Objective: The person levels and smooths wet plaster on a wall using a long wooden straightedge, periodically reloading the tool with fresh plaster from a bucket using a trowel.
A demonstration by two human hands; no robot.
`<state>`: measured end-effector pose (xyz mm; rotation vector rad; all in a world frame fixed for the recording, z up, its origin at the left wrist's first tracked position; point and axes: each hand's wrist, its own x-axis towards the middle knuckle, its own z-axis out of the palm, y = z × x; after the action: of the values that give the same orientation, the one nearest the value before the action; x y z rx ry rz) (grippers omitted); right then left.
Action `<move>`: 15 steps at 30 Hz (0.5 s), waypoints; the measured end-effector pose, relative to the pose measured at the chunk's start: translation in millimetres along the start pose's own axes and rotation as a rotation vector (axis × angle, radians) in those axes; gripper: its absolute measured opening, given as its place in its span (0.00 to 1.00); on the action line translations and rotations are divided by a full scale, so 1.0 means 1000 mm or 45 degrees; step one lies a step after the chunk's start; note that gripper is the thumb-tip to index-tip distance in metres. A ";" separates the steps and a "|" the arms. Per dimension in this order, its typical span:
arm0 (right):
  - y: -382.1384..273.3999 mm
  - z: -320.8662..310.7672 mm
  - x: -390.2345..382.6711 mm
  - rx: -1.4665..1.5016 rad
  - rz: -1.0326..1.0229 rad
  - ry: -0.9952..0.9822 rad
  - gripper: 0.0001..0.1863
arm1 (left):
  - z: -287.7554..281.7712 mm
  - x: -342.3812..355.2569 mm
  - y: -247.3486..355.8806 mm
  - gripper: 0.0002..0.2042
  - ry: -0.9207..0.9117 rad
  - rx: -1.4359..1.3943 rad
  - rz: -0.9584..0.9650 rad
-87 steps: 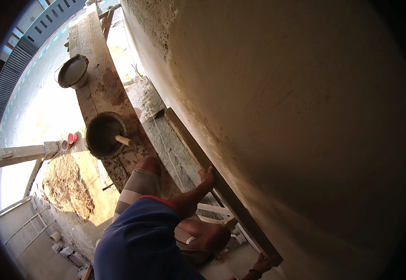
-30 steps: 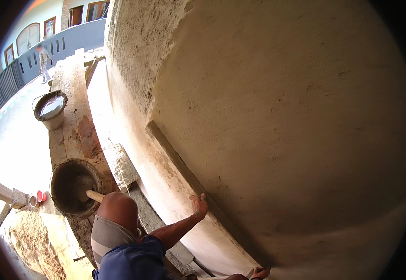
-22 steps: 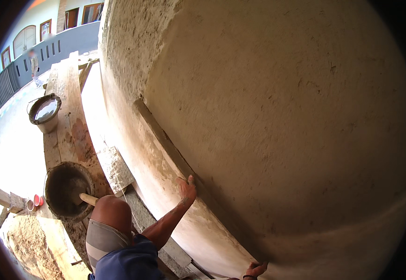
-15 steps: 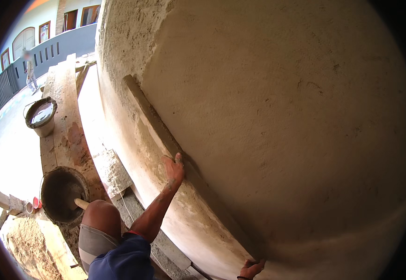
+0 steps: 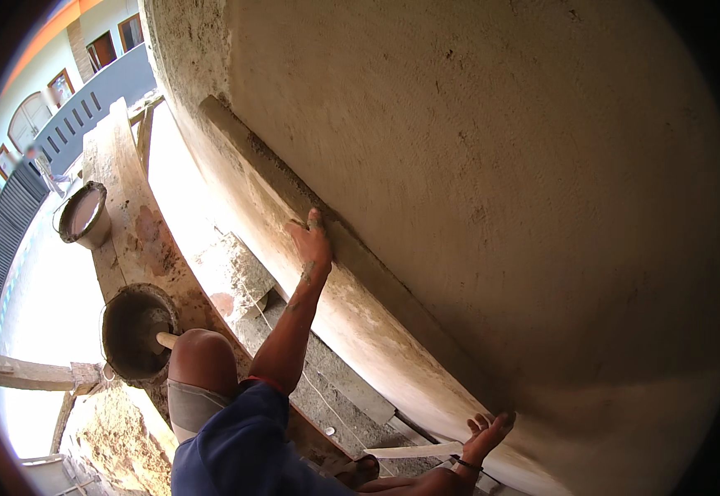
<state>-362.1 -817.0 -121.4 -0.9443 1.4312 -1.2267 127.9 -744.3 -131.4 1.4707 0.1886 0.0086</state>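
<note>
Head view on my feed, and the long board (image 5: 389, 293) is definitely moving up. At the start of the clip it was lying lower, along the foot of the plastered wall (image 5: 492, 182); now it's sitting slantwise against the wall, and its upper end is reaching the edge of the rougher patch. Compared with half a second ago the right hand (image 5: 485, 434) is showing higher in my view too, though the whole view is also shifting a bit, so I'm not reading too much into that.

Pose-wise, the left arm is stretching up and out nearly straight, and the left hand (image 5: 312, 241) is gripping the board part-way along, thumb on the face and fingers along the lower edge. The right arm is coming in low, wrist bending so the fingers are pointing upward by the board's lower end. Those fingers are half curling, but I can't tell whether they're actually grasping it.

Off to the left, the near bucket (image 5: 116, 310) is standing on the planks (image 5: 141, 198), a wooden handle (image 5: 165, 340) is sticking out of it, and the far bucket (image 5: 95, 236) is standing beyond it.
</note>
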 end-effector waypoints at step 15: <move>0.104 -0.110 0.102 0.475 0.165 -0.066 0.22 | -0.006 -0.155 -0.131 0.31 -0.235 0.149 -0.208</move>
<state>-487.0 -872.4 -242.7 -0.6143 1.1504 -1.3038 -40.3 -770.4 -243.1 1.5594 0.1602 -0.2740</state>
